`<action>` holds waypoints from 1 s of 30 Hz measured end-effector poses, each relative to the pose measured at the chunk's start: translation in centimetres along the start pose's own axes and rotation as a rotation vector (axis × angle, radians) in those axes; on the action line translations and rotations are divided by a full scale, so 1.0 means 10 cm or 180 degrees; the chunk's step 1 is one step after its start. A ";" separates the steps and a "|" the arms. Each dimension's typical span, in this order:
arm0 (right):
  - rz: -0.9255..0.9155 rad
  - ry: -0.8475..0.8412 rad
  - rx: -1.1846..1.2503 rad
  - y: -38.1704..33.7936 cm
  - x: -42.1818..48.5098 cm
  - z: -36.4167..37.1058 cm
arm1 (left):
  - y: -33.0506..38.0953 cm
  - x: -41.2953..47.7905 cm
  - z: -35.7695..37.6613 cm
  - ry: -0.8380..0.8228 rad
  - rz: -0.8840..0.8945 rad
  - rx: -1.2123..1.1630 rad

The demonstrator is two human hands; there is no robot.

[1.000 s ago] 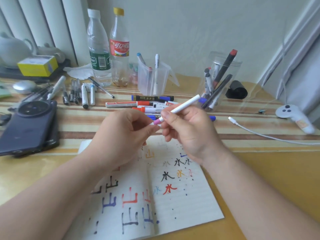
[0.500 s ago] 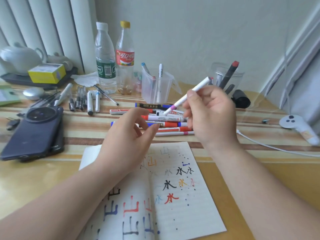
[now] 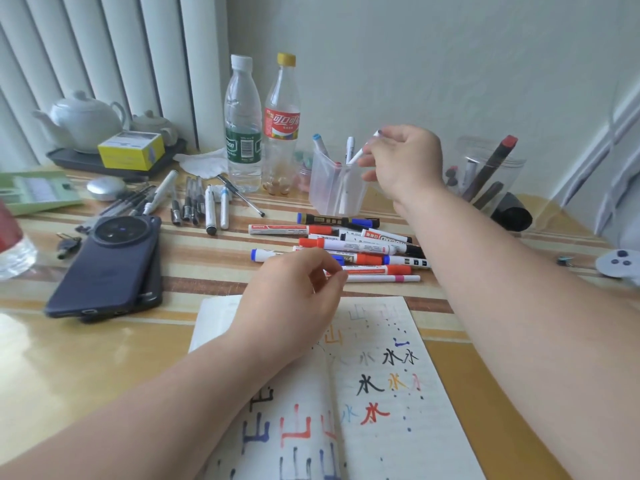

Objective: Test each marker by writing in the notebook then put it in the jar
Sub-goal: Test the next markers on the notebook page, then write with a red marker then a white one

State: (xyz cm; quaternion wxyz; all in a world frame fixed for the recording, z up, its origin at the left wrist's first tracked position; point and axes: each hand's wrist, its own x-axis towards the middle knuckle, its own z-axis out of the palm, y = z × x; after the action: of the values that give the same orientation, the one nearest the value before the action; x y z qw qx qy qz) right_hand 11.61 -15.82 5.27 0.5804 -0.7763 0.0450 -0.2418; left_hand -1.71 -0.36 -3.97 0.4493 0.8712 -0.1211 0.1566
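My right hand (image 3: 403, 161) pinches a slim white marker (image 3: 363, 149) and holds it tilted over the mouth of the clear plastic jar (image 3: 330, 199), its lower end at the rim. The jar stands at the back of the table with a few markers in it. My left hand (image 3: 294, 299) hovers over the top edge of the open notebook (image 3: 388, 393), fingers loosely curled and holding nothing. The pages carry coloured test characters. A heap of several markers (image 3: 356, 251) lies between the notebook and the jar.
Two plastic bottles (image 3: 242, 126) stand left of the jar. A second clear container (image 3: 485, 171) with pens is at the right. A dark phone (image 3: 110, 265), several loose pens (image 3: 194, 202), a teapot (image 3: 83, 121), a yellow box (image 3: 130, 150) and a white controller (image 3: 620, 263) surround the work area.
My right hand carried the white marker from above the notebook up and back to the jar's mouth. My left hand let go of it and stayed over the notebook's top edge.
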 end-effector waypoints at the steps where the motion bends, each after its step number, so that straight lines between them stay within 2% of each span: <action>1: 0.0073 -0.0070 0.0021 0.05 -0.01 0.00 | 0.00 0.00 0.00 -0.0004 0.0003 0.0009; 5: 0.0040 -0.0162 -0.0011 0.17 -0.17 -0.15 | 0.00 0.00 0.00 -0.0010 0.0010 -0.0044; 7: -0.0077 -0.0230 -0.0282 0.18 -0.33 -0.29 | 0.01 0.00 0.00 -0.0017 0.0005 -0.0045; 10: -0.0384 -0.0803 -0.1465 0.24 -0.63 -0.52 | 0.01 0.01 -0.01 0.0028 -0.0027 -0.0026; 13: -0.0391 -0.1522 -0.2861 0.35 -0.89 -0.67 | 0.02 0.00 -0.01 0.0036 -0.0030 -0.0003; 15: -0.0462 -0.1639 -0.3377 0.42 -1.02 -0.72 | 0.04 -0.01 -0.01 -0.0004 -0.0028 -0.0011; 17: -0.0673 -0.1568 -0.3442 0.48 -1.11 -0.74 | 0.05 -0.02 0.00 -0.0039 -0.0024 -0.0017; 22: -0.1147 -0.1148 -0.2993 0.65 -1.11 -0.67 | 0.05 -0.01 0.01 -0.0024 -0.0058 0.0019; 30: -0.0822 -0.1555 -0.3190 0.66 -1.05 -0.61 | 0.05 -0.01 0.03 -0.0070 -0.0067 -0.0001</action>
State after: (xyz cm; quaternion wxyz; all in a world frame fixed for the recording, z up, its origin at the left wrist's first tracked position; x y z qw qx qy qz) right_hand 1.15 -19.64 -2.91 0.1006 -0.9893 -0.0766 -0.0734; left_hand -1.89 -0.85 -3.82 0.4497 0.8740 -0.1168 0.1422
